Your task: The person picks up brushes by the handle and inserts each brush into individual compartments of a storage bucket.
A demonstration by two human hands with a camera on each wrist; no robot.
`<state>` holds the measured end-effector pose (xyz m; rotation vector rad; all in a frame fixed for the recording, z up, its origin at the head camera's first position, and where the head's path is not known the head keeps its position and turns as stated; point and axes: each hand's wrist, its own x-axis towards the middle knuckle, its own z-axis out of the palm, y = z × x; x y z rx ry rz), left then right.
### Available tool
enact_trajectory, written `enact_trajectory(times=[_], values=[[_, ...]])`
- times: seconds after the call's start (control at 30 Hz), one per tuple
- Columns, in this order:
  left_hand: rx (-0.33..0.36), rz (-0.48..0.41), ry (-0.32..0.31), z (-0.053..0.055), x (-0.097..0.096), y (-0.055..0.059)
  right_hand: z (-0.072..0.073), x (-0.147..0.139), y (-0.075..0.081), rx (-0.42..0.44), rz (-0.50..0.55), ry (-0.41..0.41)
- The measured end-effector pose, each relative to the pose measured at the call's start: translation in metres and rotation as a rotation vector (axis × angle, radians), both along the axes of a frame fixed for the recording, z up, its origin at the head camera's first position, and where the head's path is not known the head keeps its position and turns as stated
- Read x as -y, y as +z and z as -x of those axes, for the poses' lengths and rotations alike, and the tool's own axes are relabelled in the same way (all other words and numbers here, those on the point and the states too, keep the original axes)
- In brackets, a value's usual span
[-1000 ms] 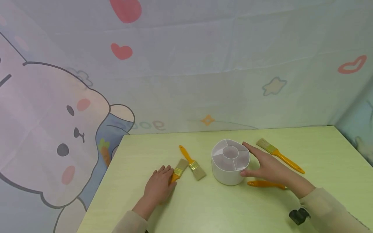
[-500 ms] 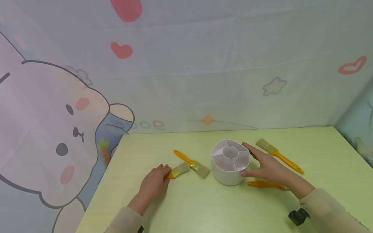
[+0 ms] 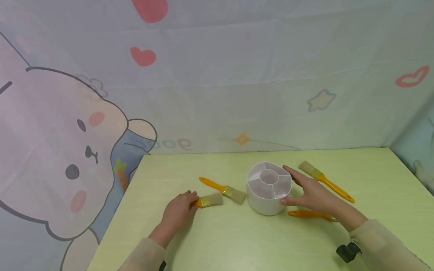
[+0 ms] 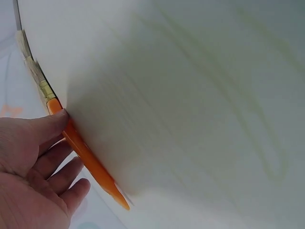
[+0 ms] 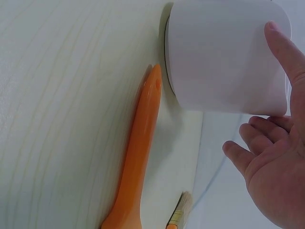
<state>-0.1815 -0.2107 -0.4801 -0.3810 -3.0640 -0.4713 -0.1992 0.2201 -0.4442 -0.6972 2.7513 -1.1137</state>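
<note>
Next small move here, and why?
Probably lift the brush in the left hand and start tipping it upright. The hand grips it, but it's nearly flat and low by the table, pointing toward the holder. The right hand is around the holder's side, likely able to steady it, and no brush stands in it yet.

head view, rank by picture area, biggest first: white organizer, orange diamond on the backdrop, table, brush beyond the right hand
Table
White organizer
Brush beyond the right hand
Orange diamond
</note>
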Motion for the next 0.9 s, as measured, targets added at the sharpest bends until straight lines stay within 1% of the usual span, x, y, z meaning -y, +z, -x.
enact_trajectory(times=[0.2, 0.4, 0.6, 0.9], values=[[-0.035, 0.017, -0.019, 0.0009, -0.0020, -0.0013, -0.0004, -0.0018, 0.0010, 0.002, 0.001, 0.001], [-0.114, 0.023, -0.078, -0.0013, -0.0015, -0.0010, -0.0006, -0.0026, 0.0009, 0.014, 0.014, 0.004], [-0.176, 0.058, -0.121, -0.0025, 0.0003, -0.0030, 0.0005, -0.0023, 0.0004, 0.012, 0.013, 0.006], [-0.260, 0.107, -0.244, -0.0028, 0.0071, -0.0076, 0.0005, -0.0032, 0.0005, 0.027, 0.019, 0.001]])
